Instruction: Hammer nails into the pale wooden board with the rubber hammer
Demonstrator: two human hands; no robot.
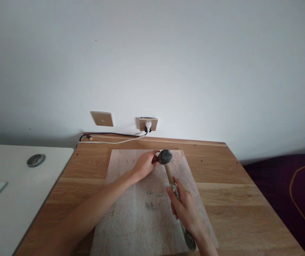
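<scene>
- Head view: right hand (184, 208) clenched around hammer (168, 167) handle, head raised just beside left hand (145, 164).
- Left fingertips pinched together on something too small to identify, at board (131, 220) far end.
- Loose nails (150, 205) lying mid-board on desk (229, 199); none visibly driven.

We extend the left forearm diagonally from the lower left toward the upper centre, wrist straight. The left hand (145, 164) lies palm down, fingers curled inward, thumb and fingertips pinched close together at its far end. The right hand (183, 205) enters from the lower right edge, wrist slightly bent, fingers wrapped in a closed grip, thumb on top. Both hands sit near each other, not touching.
</scene>
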